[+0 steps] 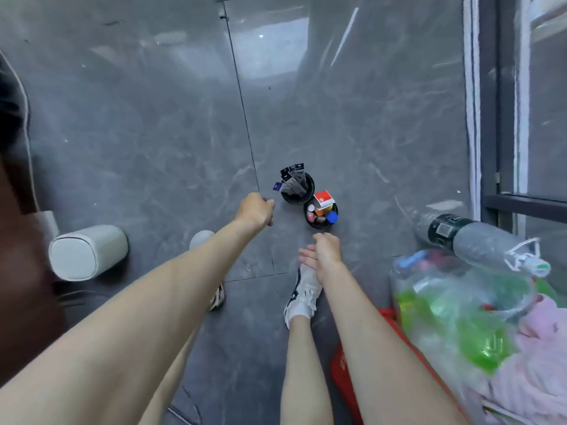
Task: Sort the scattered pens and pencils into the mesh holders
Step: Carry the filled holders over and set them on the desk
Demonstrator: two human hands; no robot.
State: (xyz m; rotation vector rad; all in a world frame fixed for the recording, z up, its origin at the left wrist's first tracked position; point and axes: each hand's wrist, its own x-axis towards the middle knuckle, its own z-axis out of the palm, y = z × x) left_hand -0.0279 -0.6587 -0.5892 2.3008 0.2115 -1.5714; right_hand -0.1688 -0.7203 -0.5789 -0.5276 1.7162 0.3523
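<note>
Fingers (269,207) of our left hand (254,210) curl tight, on what we cannot tell, our right hand (325,253) hangs slack and empty, and with both mesh holders (294,200) filled just ahead and no loose pens showing, sorting seems nearly done.

I see a home interior: grey tiled floor (153,133), white bin (89,251), glass door (540,118), stuffed plastic bag (445,302).
</note>
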